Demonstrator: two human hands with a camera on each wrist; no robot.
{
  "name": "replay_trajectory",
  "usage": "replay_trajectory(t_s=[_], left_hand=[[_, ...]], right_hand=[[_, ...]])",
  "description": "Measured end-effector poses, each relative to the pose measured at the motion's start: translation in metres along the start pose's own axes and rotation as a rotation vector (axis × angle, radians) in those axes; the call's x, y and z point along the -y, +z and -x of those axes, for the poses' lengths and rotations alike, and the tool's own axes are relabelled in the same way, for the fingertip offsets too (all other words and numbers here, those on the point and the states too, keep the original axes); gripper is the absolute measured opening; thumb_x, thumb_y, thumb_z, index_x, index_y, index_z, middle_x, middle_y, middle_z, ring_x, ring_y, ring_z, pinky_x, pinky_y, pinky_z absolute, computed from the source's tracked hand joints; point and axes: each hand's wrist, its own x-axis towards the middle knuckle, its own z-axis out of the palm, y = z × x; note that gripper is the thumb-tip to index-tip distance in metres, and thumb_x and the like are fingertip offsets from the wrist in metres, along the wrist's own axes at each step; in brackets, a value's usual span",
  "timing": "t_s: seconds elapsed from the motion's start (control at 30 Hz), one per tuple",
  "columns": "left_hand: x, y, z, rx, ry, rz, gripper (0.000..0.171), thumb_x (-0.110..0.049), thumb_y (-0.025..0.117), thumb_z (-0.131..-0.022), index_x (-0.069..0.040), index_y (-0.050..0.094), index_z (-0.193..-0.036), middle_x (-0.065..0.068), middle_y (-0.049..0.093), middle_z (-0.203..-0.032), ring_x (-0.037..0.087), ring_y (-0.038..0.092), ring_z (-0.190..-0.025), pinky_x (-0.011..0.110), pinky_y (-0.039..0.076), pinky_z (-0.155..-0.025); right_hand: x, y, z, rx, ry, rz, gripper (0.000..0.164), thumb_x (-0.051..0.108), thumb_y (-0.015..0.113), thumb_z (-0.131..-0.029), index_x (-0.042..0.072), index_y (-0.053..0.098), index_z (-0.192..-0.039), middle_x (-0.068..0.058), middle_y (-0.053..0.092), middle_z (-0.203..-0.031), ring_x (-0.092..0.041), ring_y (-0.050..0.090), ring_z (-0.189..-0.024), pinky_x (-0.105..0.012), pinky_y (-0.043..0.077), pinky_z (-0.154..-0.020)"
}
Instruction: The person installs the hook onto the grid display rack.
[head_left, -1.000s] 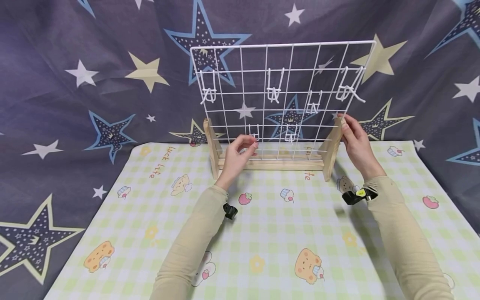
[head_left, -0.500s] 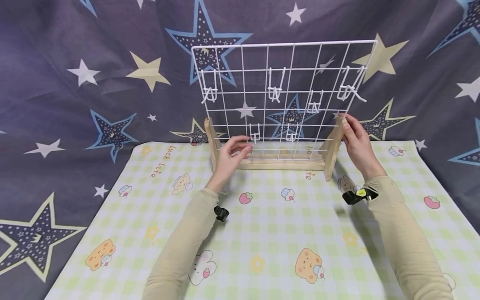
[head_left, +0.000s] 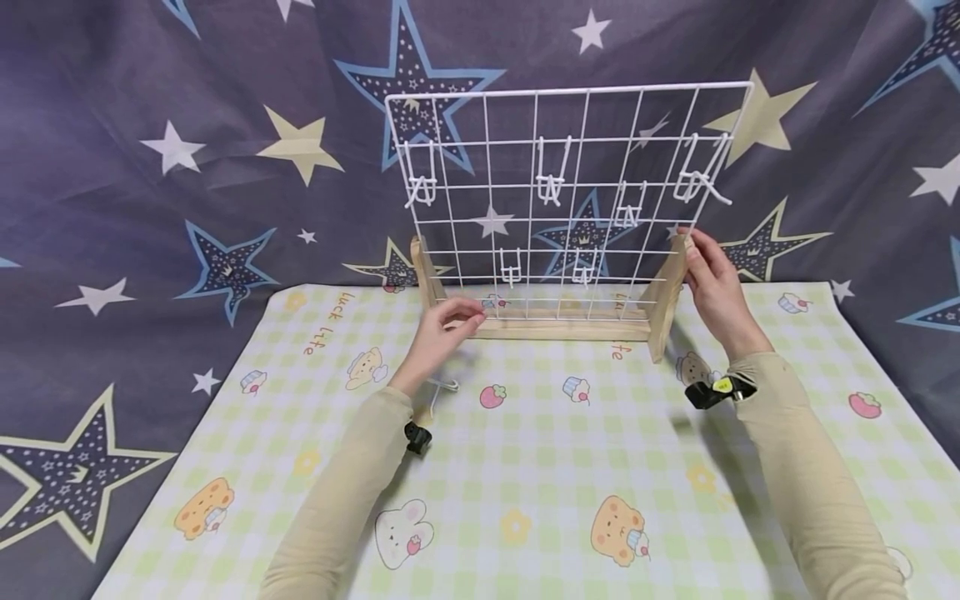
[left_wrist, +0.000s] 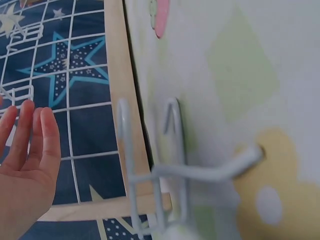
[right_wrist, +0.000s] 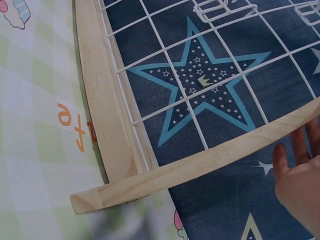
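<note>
A white wire grid panel stands upright in a wooden stand. My right hand grips the stand's right wooden upright, fingers reaching behind its top. In front of the stand's lower left is my left hand, holding nothing; its fingers look fairly straight in the left wrist view. Under the left wrist, a loose white wire hook lies on the tablecloth, partly hidden by the arm. That hook appears large and close in the left wrist view.
Several white hooks hang on the grid, such as the top-middle hook and a lower hook. A checked tablecloth with cartoon prints covers the table. Behind the stand hangs a dark star-patterned curtain.
My left hand has drawn back from the grid, moving down and left toward the near side. The loose hook has come into sight under the left wrist. The right hand stays put.
</note>
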Motion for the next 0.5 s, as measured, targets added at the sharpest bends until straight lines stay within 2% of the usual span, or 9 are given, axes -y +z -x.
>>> replay_trajectory(t_s=[0.13, 0.23, 0.37, 0.47, 0.5], left_hand=[[0.005, -0.007, 0.005, 0.036, 0.007, -0.042, 0.019, -0.002, 0.065, -0.091, 0.009, 0.064, -0.107, 0.018, 0.067, -0.102, 0.017, 0.064, -0.087, 0.028, 0.054, -0.079], [0.009, -0.013, 0.010, 0.061, -0.008, -0.070, 0.018, -0.002, 0.065, -0.091, 0.007, 0.065, -0.106, 0.018, 0.067, -0.103, 0.013, 0.063, -0.087, 0.028, 0.054, -0.081], [0.014, -0.022, 0.018, 0.088, -0.048, -0.108, 0.019, -0.002, 0.066, -0.091, 0.007, 0.065, -0.107, 0.019, 0.066, -0.107, 0.018, 0.062, -0.091, 0.030, 0.052, -0.084], [0.015, -0.030, 0.024, 0.122, -0.068, -0.131, 0.019, 0.000, 0.065, -0.091, 0.009, 0.064, -0.108, 0.022, 0.065, -0.107, 0.028, 0.061, -0.094, 0.039, 0.050, -0.089], [0.011, -0.032, 0.027, 0.133, -0.071, -0.142, 0.019, 0.001, 0.064, -0.091, 0.010, 0.063, -0.108, 0.023, 0.065, -0.106, 0.031, 0.061, -0.095, 0.042, 0.049, -0.090]], right_hand=[[0.000, 0.000, 0.000, -0.002, -0.007, 0.002, 0.048, 0.018, 0.046, -0.103, -0.001, 0.034, -0.146, -0.008, 0.036, -0.140, -0.024, 0.027, -0.136, -0.026, 0.025, -0.112], [0.000, 0.000, 0.000, -0.005, -0.011, -0.003, 0.048, 0.018, 0.046, -0.103, 0.000, 0.036, -0.145, -0.007, 0.038, -0.138, -0.024, 0.028, -0.134, -0.025, 0.027, -0.111], [-0.001, -0.001, 0.000, -0.004, -0.010, -0.007, 0.048, 0.019, 0.047, -0.103, -0.001, 0.035, -0.145, -0.006, 0.038, -0.138, -0.023, 0.028, -0.135, -0.025, 0.027, -0.110], [0.000, -0.001, 0.000, -0.002, -0.008, -0.007, 0.048, 0.019, 0.047, -0.102, 0.000, 0.036, -0.145, -0.009, 0.036, -0.140, -0.023, 0.028, -0.135, -0.025, 0.027, -0.111], [0.000, -0.001, 0.000, -0.003, -0.008, -0.008, 0.048, 0.019, 0.047, -0.102, 0.000, 0.036, -0.145, -0.009, 0.036, -0.141, -0.023, 0.028, -0.135, -0.025, 0.027, -0.111]])
